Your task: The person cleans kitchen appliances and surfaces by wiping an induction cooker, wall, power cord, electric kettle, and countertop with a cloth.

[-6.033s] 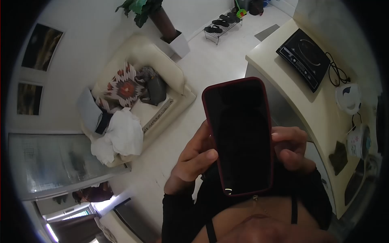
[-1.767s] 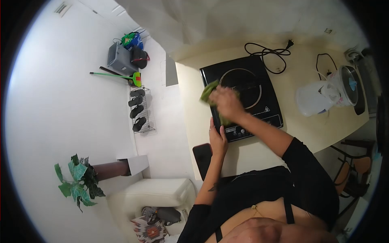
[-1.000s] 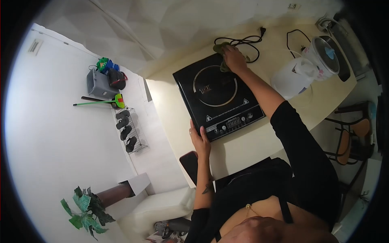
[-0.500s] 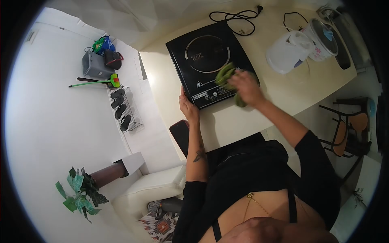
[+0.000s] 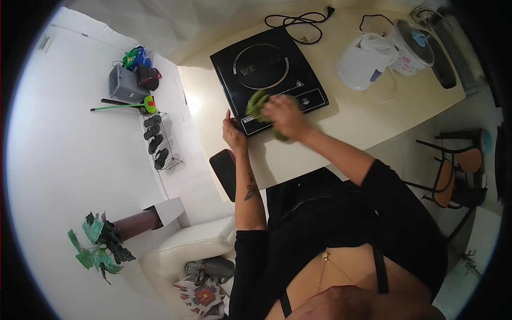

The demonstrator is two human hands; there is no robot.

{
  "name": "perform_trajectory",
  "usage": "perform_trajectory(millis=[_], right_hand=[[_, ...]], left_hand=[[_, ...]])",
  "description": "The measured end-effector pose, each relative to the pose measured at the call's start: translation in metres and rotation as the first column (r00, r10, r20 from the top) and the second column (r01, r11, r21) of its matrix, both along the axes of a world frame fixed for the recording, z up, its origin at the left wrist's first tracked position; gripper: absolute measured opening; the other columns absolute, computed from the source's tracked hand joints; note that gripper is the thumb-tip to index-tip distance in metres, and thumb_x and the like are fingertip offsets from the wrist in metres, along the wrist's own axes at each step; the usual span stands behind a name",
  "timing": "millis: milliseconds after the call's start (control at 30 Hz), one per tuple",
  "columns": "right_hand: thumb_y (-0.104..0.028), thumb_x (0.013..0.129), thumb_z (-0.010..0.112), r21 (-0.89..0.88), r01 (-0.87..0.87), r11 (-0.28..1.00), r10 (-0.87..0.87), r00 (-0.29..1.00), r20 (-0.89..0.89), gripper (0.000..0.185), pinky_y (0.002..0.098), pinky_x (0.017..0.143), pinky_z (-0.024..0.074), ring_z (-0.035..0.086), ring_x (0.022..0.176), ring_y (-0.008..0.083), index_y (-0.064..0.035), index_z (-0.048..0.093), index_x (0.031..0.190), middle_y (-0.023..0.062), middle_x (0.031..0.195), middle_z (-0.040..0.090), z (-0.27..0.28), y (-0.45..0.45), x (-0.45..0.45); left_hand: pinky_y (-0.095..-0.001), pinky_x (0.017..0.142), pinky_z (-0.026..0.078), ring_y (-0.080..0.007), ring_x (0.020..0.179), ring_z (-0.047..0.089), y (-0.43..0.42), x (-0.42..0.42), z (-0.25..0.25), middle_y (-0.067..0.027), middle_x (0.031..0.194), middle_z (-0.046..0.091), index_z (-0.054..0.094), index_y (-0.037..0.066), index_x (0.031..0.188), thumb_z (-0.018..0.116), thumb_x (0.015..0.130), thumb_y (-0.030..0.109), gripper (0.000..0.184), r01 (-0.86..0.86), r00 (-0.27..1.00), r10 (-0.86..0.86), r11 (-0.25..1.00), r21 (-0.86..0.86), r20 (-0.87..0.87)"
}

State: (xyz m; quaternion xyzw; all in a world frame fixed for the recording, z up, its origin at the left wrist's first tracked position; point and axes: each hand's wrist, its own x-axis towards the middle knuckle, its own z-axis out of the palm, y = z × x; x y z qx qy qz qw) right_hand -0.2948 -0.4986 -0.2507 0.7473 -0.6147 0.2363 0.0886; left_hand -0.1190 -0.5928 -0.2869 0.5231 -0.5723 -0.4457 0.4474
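Observation:
A black induction cooker (image 5: 266,66) lies flat on the cream table (image 5: 352,120). My left hand (image 5: 234,134) grips its left side near the front corner, fingers along the edge. Under my right hand (image 5: 288,114) is a bunched green cloth (image 5: 258,104), pressed on the left part of the control panel. The cloth hides part of the panel's buttons, and one end of it hangs over the front edge. My right hand is slightly blurred.
A coiled black power cord (image 5: 298,24) lies behind the cooker. To the right stand a white electric kettle (image 5: 357,66) and a lidded white pot (image 5: 410,53). A dark phone (image 5: 224,172) lies at the table's near left edge. Chairs (image 5: 445,176) stand beyond the right side.
My right hand has swept the cloth leftward across the control panel, uncovering its right end. My left hand stays on the cooker's side. The whole view has shifted slightly.

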Motion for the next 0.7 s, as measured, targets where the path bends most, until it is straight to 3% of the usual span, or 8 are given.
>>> perform_trajectory(millis=[67, 133, 200, 300, 400, 467, 533, 700], right_hand=[[-0.015, 0.080, 0.055, 0.099, 0.115, 0.988, -0.112, 0.993, -0.037, 0.047, 0.0452, 0.110, 0.0232, 0.036, 0.129, 0.0287, -0.0106, 0.053, 0.126, 0.0070, 0.130, 0.048, 0.009, 0.026, -0.041], [-0.015, 0.080, 0.057, 0.103, 0.109, 0.989, -0.112, 0.993, 0.027, 0.047, 0.0454, 0.110, 0.0225, 0.035, 0.129, 0.0297, -0.0097, 0.053, 0.126, 0.0071, 0.131, 0.047, 0.010, 0.030, -0.052], [-0.014, 0.079, 0.057, 0.169, 0.184, 0.968, -0.197, 0.978, 0.062, 0.046, 0.0456, 0.109, 0.0237, 0.037, 0.127, 0.0301, -0.0102, 0.054, 0.125, 0.0066, 0.131, 0.048, 0.015, 0.027, -0.042], [-0.014, 0.083, 0.050, 0.069, 0.071, 0.995, -0.079, 0.990, 0.121, 0.027, 0.0470, 0.107, 0.0267, 0.043, 0.123, 0.0311, -0.0063, 0.063, 0.106, 0.0087, 0.127, 0.051, 0.007, 0.003, 0.013], [-0.015, 0.082, 0.050, -0.009, 0.000, 1.000, 0.002, 0.987, 0.163, 0.025, 0.0465, 0.107, 0.0267, 0.041, 0.126, 0.0293, -0.0066, 0.065, 0.102, 0.0071, 0.124, 0.054, 0.004, -0.011, 0.048], [-0.016, 0.080, 0.053, 0.049, -0.060, 0.997, 0.050, 0.982, 0.182, 0.029, 0.0491, 0.106, 0.0263, 0.041, 0.125, 0.0280, -0.0097, 0.063, 0.107, 0.0044, 0.126, 0.053, 0.005, -0.006, 0.032], [-0.017, 0.078, 0.055, -0.002, 0.110, 0.994, -0.109, 0.988, 0.110, 0.035, 0.0504, 0.106, 0.0256, 0.040, 0.125, 0.0278, -0.0123, 0.061, 0.112, 0.0064, 0.124, 0.052, 0.012, 0.015, -0.005], [-0.012, 0.081, 0.055, -0.064, 0.508, 0.859, -0.488, 0.851, 0.193, 0.037, 0.0498, 0.103, 0.0295, 0.042, 0.118, 0.0335, -0.0068, 0.058, 0.118, 0.0107, 0.125, 0.050, -0.002, 0.046, -0.111]], left_hand=[[-0.0233, 0.067, 0.046, -0.0094, 0.073, 0.053, 0.005, -0.001, 0.002, -0.0078, 0.089, 0.059, 0.050, -0.005, 0.128, 0.033, 0.101, 0.036, 0.051, 0.016, 0.993, -0.008, 0.998, -0.064, 0.118], [-0.0251, 0.072, 0.047, -0.0118, 0.080, 0.056, -0.001, -0.011, 0.009, -0.0090, 0.097, 0.061, 0.049, -0.005, 0.128, 0.032, 0.100, 0.040, 0.056, 0.071, 0.977, -0.044, 0.990, 0.121, -0.208], [-0.0299, 0.081, 0.047, -0.0178, 0.090, 0.058, -0.008, -0.024, 0.020, -0.0118, 0.107, 0.061, 0.046, -0.005, 0.131, 0.029, 0.100, 0.046, 0.062, 0.117, 0.977, -0.078, 0.974, 0.196, -0.197], [-0.0394, 0.099, 0.038, -0.0277, 0.114, 0.049, -0.028, -0.043, 0.011, -0.0147, 0.132, 0.047, 0.030, 0.005, 0.141, 0.025, 0.094, 0.060, 0.073, 0.408, 0.870, -0.248, 0.847, 0.340, -0.426], [-0.0394, 0.101, 0.036, -0.0267, 0.115, 0.050, -0.020, -0.037, 0.050, -0.0132, 0.133, 0.046, 0.034, 0.008, 0.139, 0.027, 0.091, 0.066, 0.076, 0.411, 0.888, -0.203, 0.753, 0.514, -0.413], [-0.0385, 0.098, 0.038, -0.0262, 0.113, 0.050, -0.026, -0.038, 0.046, -0.0127, 0.135, 0.046, 0.035, 0.009, 0.139, 0.029, 0.088, 0.069, 0.079, 0.428, 0.892, -0.229, 0.711, 0.559, -0.391], [-0.0395, 0.092, 0.042, -0.0267, 0.105, 0.055, -0.037, -0.038, 0.019, -0.0157, 0.115, 0.057, 0.026, 0.005, 0.143, 0.028, 0.087, 0.071, 0.087, 0.424, 0.902, -0.307, 0.765, 0.484, -0.305], [-0.0260, 0.054, 0.045, -0.0149, 0.064, 0.056, -0.033, -0.049, 0.024, -0.0125, 0.091, 0.061, 0.021, 0.007, 0.145, 0.056, 0.091, 0.040, 0.073, 0.290, 0.955, -0.290, 0.855, 0.430, -0.066]])
